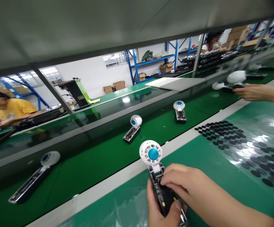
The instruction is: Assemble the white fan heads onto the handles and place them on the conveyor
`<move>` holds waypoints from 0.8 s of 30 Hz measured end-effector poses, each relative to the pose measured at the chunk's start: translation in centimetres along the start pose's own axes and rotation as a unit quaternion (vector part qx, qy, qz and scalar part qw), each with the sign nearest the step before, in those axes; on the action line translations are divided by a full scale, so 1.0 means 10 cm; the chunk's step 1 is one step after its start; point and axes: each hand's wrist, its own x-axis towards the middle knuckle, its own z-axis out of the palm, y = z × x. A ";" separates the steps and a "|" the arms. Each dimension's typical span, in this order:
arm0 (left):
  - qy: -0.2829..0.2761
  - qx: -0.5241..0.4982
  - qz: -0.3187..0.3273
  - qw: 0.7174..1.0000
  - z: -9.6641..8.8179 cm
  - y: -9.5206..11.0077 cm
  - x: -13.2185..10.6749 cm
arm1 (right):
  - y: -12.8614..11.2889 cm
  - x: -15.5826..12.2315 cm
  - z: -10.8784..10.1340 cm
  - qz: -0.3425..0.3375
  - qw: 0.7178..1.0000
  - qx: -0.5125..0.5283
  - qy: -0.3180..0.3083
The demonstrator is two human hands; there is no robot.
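A small handheld fan [153, 154], with a white round head, a blue hub and an open dark handle showing its circuit board, is held low in the middle. My left hand [159, 209] wraps the handle from below, thumb on its lower end. My right hand [186, 183] comes in from the right with its fingers curled together and pressed on the upper part of the handle, just under the fan head. Whether anything small sits under those fingertips is hidden.
A clear sheet of several black round pads [243, 146] lies to the right on the green bench. On the green conveyor belt [99, 157] lie more fans [132, 127] [179, 110] [32, 176]. Another person's hand [252, 92] reaches a fan at far right. A person in yellow [14, 108] sits across.
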 end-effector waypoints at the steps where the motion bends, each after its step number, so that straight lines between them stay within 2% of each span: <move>1: 0.002 0.004 0.001 1.000 0.00 0.00 0.00 | 0.01 0.00 0.01 -0.005 1.000 -0.005 0.001; 8: 0.032 0.071 0.007 0.997 -0.04 -0.03 0.04 | 0.09 -0.06 0.10 -0.090 0.991 -0.085 0.048; 14: -0.005 0.022 0.005 1.000 -0.05 -0.05 0.04 | 0.09 -0.04 0.10 -0.137 0.979 -0.130 0.078; 17: 0.007 0.022 0.005 1.000 -0.04 -0.06 0.04 | 0.10 -0.07 0.13 -0.138 0.973 -0.156 0.103; 21: 0.032 0.044 0.016 0.998 -0.01 -0.06 0.04 | 0.09 -0.10 0.19 -0.131 0.955 -0.195 0.179; 24: 0.066 0.089 0.022 0.994 0.01 -0.05 0.02 | 0.03 -0.10 0.20 -0.097 0.956 -0.192 0.199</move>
